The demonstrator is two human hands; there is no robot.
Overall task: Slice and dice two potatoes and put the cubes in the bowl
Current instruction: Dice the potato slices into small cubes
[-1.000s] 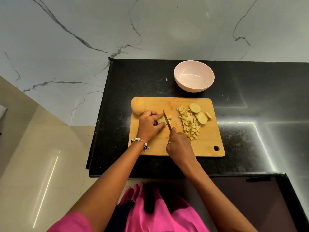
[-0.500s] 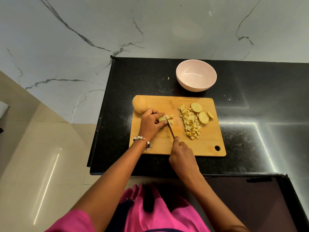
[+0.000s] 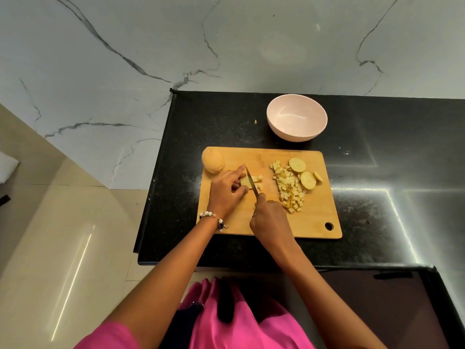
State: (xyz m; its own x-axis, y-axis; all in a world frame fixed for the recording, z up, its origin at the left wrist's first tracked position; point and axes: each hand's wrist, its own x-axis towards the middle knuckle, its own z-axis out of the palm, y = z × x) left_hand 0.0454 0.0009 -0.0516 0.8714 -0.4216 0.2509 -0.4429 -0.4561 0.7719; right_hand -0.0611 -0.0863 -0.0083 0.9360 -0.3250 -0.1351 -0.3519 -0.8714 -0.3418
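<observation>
Since half a second ago the knife (image 3: 252,183) has moved forward over the potato slice (image 3: 245,183), and the left index finger now points straight. The black bench (image 3: 377,197) carries the wooden cutting board (image 3: 312,222). Behind the board stands the pink bowl (image 3: 297,121). A whole potato (image 3: 212,161) lies at the board's far left corner. The left hand (image 3: 227,191) holds the slice in its grip; the right hand (image 3: 270,220) grips the knife. Right of the blade lie the cubes (image 3: 289,190) and round slices (image 3: 308,180).
</observation>
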